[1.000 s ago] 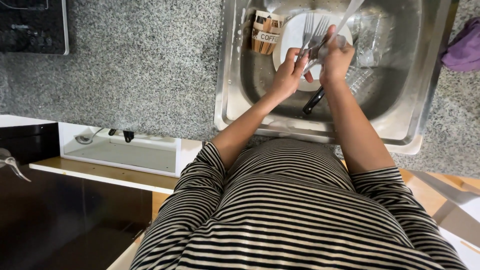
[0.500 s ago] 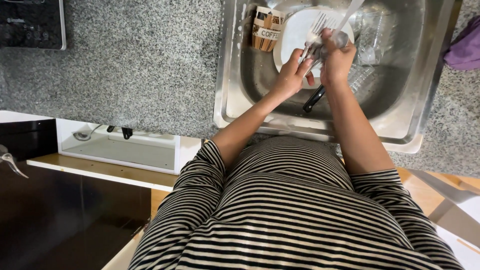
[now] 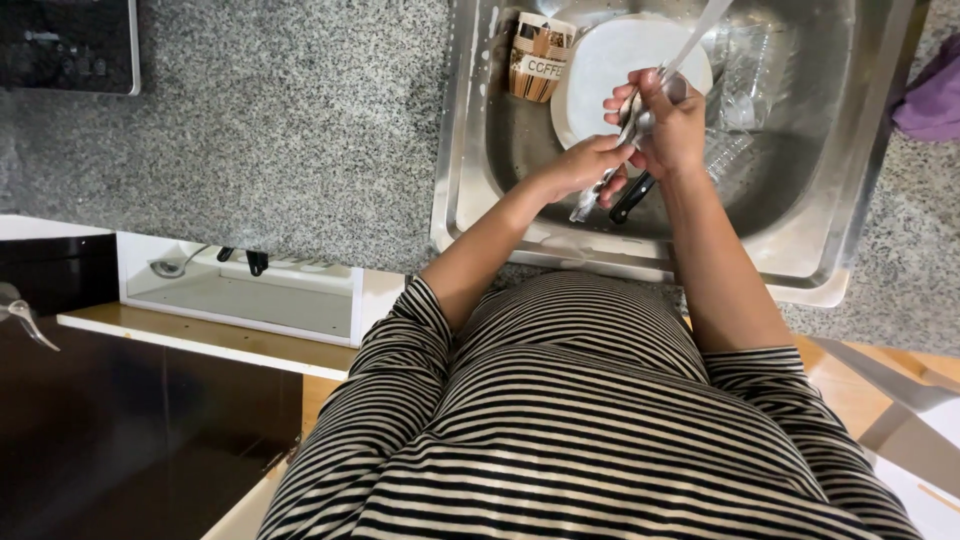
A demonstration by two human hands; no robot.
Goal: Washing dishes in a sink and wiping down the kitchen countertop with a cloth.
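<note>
- Both hands work over the stainless sink (image 3: 470,190), which I take as the landmark for everything else.
- The right hand (image 3: 672,125) is above the middle of the sink, its fingers wrapped tight around a bundle of metal cutlery (image 3: 640,118); the shiny stems stick out above and below the fist.
- The left hand (image 3: 585,165) meets it from the sink's near-left side, fingers pinched narrow on the lower ends of the same cutlery, as if rubbing them.
- Under the hands, in the sink, lies a white plate (image 3: 600,70); at the sink's far-left corner stands a striped mug (image 3: 538,58).
- A black-handled knife (image 3: 632,198) lies on the sink floor just below the hands, and clear glassware (image 3: 745,95) sits towards the sink's right side.
- Left of the sink runs the speckled granite tabletop (image 3: 290,130); a purple cloth (image 3: 930,100) lies beyond the sink's right rim.
- Risk, as I judge it: the wet stems may slip from the fist and drop onto the plate or glassware, chipping them.
- The pointed ends sit close to the rubbing fingers, so a slip could jab the left hand.
</note>
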